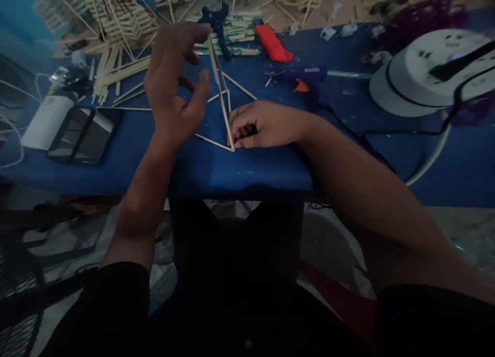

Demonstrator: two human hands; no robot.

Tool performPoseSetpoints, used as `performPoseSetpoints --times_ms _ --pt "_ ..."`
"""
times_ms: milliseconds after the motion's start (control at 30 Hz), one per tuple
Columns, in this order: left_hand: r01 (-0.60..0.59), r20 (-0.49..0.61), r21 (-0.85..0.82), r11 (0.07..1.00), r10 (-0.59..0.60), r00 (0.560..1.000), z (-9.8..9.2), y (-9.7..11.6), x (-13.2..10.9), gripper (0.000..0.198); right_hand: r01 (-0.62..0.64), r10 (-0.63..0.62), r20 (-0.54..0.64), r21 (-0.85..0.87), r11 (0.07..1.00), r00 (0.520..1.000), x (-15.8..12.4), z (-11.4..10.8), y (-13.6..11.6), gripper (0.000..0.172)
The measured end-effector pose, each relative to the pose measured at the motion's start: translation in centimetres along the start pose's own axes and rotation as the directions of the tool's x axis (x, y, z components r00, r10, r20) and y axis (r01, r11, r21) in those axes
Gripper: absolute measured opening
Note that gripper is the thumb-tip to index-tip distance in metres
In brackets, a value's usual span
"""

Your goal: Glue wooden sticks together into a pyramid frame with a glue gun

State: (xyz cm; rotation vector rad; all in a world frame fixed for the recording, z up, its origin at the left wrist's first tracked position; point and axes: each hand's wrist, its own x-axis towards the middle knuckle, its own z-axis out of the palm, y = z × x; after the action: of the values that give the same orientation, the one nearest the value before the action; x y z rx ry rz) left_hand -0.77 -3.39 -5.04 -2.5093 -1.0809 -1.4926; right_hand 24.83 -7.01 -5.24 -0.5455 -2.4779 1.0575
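A pyramid-like frame of thin wooden sticks (223,102) stands near the front edge of the blue table. My right hand (266,122) is closed at the frame's lower front corner, thumb and fingers pinched around the foot of a slanting stick. A tan band circles one of its digits. My left hand (174,84) is raised on the other side, thumb and fingers curved and apart. Its index fingertip is at the frame's peak; whether it touches there I cannot tell. Part of the frame's base is hidden behind both hands.
Behind the frame lie a dark clamp-like tool (218,27), a red-orange object (274,44) and a blue glue gun (305,76). A white round power strip (406,79) with black cables stands right. Loose sticks (112,73) and a dark boxy device (81,135) lie left.
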Motion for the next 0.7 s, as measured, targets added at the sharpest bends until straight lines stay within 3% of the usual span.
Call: performPoseSetpoints --times_ms 133,300,500,633,700 --pt "-0.219 -0.069 -0.047 0.975 0.215 0.974 0.12 -0.32 0.04 0.041 0.008 -0.008 0.007 0.001 1.000 1.000 0.01 0.07 -0.05 0.017" --pt "-0.078 -0.024 -0.049 0.996 0.077 0.997 -0.31 0.02 0.12 0.048 0.011 -0.011 0.021 -0.008 1.000 1.000 0.00 0.02 -0.16 0.015" --pt "-0.236 -0.103 -0.019 0.972 0.233 0.967 0.36 -0.37 -0.10 0.040 0.010 -0.010 0.020 -0.004 1.000 1.000 0.07 0.02 -0.11 0.013" --pt "-0.072 -0.023 0.045 0.996 0.073 0.997 0.12 -0.37 -0.05 0.048 -0.002 0.002 0.005 0.001 1.000 1.000 0.10 0.04 0.00 0.014" --pt "-0.080 -0.025 0.074 0.994 0.082 0.996 -0.23 -0.07 0.13 0.045 -0.013 0.013 -0.014 0.011 1.000 1.000 0.09 0.06 0.07 0.015"
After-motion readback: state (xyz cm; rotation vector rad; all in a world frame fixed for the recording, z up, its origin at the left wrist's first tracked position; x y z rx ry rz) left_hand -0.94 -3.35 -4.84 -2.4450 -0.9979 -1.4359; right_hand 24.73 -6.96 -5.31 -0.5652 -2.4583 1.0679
